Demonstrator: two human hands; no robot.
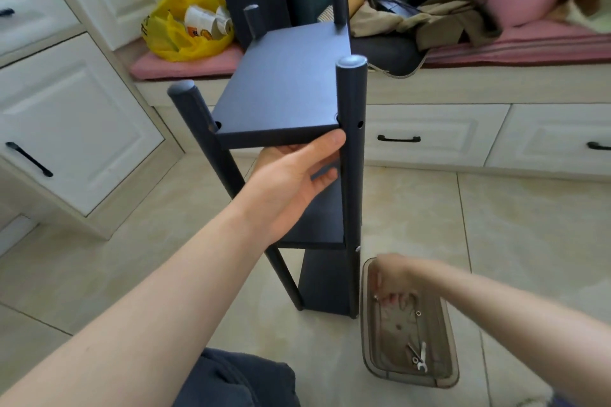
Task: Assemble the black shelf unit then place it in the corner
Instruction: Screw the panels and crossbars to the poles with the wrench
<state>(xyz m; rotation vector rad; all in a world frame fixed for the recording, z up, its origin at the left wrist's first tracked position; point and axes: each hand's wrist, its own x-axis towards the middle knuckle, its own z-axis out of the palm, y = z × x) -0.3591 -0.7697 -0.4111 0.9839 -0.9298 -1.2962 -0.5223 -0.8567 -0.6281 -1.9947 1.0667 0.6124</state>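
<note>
Steadying the unit (330,277) on the floor: left hand (291,175) has its thumb against the board (284,89) edge, fingers curled below it. Right hand (393,277) is in the tray (370,340); fingers blurred, grip cannot be told. Note: pick one bolt and hold the board level with the hole (360,124) beside my thumb.

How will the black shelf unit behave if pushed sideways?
Tall and narrow, the shelf unit would likely tip. The tile floor looks smooth, so it may slide. An empty hole in its post hints at wobble.
</note>
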